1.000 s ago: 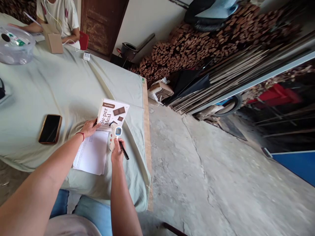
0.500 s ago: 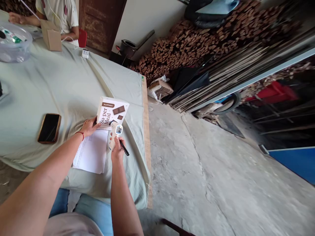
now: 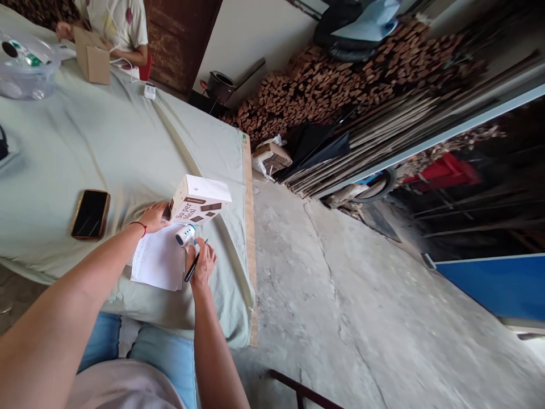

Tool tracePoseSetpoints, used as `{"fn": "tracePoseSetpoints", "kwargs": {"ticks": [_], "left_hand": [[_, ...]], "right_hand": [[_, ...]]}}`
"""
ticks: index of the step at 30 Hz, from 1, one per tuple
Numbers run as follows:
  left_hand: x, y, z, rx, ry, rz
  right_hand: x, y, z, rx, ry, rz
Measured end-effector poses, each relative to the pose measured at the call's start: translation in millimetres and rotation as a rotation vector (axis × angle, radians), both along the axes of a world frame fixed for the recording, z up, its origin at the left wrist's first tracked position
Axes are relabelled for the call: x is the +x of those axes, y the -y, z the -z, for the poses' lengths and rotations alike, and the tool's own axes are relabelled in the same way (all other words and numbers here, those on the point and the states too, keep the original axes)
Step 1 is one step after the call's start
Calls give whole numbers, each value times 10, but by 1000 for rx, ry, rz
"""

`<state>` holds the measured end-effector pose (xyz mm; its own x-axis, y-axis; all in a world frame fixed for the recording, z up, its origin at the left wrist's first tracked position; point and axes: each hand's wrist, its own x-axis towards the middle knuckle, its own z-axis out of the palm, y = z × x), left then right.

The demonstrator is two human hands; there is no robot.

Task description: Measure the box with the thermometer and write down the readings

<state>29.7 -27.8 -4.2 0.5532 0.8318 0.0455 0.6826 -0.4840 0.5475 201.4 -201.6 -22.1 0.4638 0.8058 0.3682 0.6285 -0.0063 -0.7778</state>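
Observation:
My left hand (image 3: 155,218) grips the lower left edge of a white carton (image 3: 203,200) printed "Super Meal", with brown bars on its front. The carton stands tilted, its white top side showing, just beyond a stack of paper sheets (image 3: 158,264) with handwriting on the left part. In my right hand (image 3: 203,264) is a white and blue handheld device (image 3: 186,235) with blue buttons, resembling an infrared thermometer. The fingers hide its handle. A black pen (image 3: 192,268) is also held in that hand, slanting across the fingers. The device is near the carton's lower front.
A phone (image 3: 90,214) lies left on the cloth-covered table (image 3: 123,147). Farther back are a clear plastic tub (image 3: 29,76), a cardboard box (image 3: 92,57) and a small white cube (image 3: 149,91). Another person (image 3: 117,25) sits behind them. The table's wooden edge (image 3: 249,227) borders the concrete floor.
The carton has tipped so that more of its top shows. My right hand has turned the white and blue device on its side, and the pen now points down to the left.

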Motion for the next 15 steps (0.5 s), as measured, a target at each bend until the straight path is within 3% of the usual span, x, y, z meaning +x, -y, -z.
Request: {"fn": "tracePoseSetpoints", "kwargs": {"ticks": [3, 7, 11, 15], "left_hand": [[-224, 209, 40, 19, -48, -22], [-525, 542, 95, 100, -60, -19], [-618, 764, 64, 144, -93, -33], [-559, 844, -1, 138, -107, -90]], "right_hand": [[-213, -54, -104, 51, -230, -100], [-532, -221, -57, -25, -516, -176], [-683, -350, 83, -90, -525, -180], [-708, -344, 163, -66, -451, -158]]}}
